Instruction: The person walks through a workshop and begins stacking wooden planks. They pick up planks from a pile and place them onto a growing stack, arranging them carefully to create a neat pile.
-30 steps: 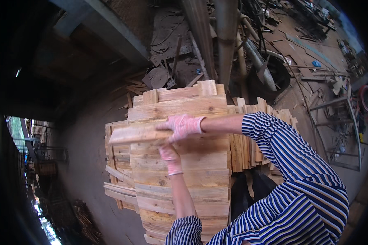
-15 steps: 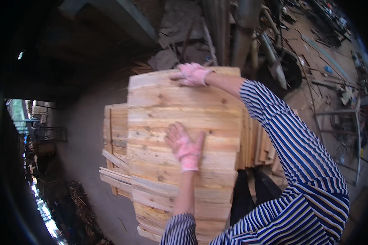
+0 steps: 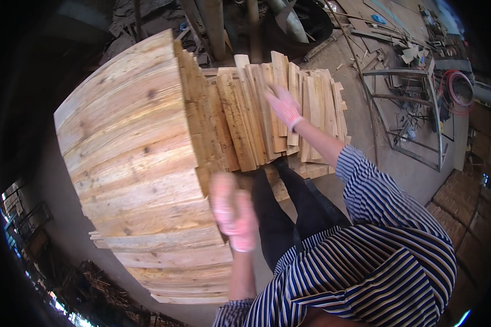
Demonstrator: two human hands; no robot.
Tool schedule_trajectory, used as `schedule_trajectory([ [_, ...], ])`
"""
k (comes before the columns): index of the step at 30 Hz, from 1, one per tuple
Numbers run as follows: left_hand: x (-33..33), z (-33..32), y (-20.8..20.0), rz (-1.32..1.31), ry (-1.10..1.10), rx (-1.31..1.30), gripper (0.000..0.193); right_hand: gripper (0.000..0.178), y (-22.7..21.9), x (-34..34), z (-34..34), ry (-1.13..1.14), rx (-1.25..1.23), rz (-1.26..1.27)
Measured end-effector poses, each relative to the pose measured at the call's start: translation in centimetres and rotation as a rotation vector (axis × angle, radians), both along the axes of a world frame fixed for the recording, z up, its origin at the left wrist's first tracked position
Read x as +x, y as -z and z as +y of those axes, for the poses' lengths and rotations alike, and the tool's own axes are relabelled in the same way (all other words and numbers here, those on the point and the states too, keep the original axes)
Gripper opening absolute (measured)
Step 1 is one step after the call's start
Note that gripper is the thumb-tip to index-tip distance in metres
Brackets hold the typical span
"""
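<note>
A broad stack of pale knotty wooden boards point(image 3: 131, 158), laid edge to edge on top, fills the left of the view. My left hand point(image 3: 233, 215), in a pink glove, is by the stack's near right edge. Motion smears its fingers, and I cannot make out anything in them. To the right of the stack, loose narrow wooden slats point(image 3: 237, 120) lean side by side in a row. Over these slats is my right hand point(image 3: 285, 108), also pink-gloved, fingers stretched out. Its fingertips are at the slats' upper part; whether they touch is unclear.
My legs point(image 3: 281, 207) stand close to the stack and the slats. A metal frame point(image 3: 403, 103) is on the floor at the right, with a coiled red hose point(image 3: 459, 90) beside it. Pipes point(image 3: 289, 22) and scrap lie at the back. Stacked brown sheets point(image 3: 458, 201) are at the far right.
Both hands have left the top of the board stack. My right hand has moved over to the loose slats, my left to the stack's near edge. The view has swung to the right.
</note>
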State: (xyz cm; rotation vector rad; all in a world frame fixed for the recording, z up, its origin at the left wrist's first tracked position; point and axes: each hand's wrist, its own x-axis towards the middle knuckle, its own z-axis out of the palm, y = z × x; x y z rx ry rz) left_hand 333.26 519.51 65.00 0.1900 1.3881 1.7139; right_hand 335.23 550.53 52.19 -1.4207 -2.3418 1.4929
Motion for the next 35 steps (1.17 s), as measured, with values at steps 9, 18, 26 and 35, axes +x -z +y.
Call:
schedule_trajectory([
  [9,11.8,3.6,32.8,0.055,0.214,-1.228,0.117,0.061,16.8,28.9,-6.6,0.212,-0.489,-0.469],
  [18,13.1,-1.7,54.8,-1.119,-0.581,-0.52,0.095,0.06,29.3,30.8,-7.6,0.279,-0.654,-0.23],
  [26,13.0,-4.8,51.5,-1.093,-0.777,-0.325,0.058,0.066,28.0,17.9,-10.8,0.038,-0.732,-0.17],
  [35,20.3,2.5,37.2,-0.035,-0.432,-0.879,0.061,0.131,20.1,3.1,-9.1,-0.128,-0.515,-0.499],
])
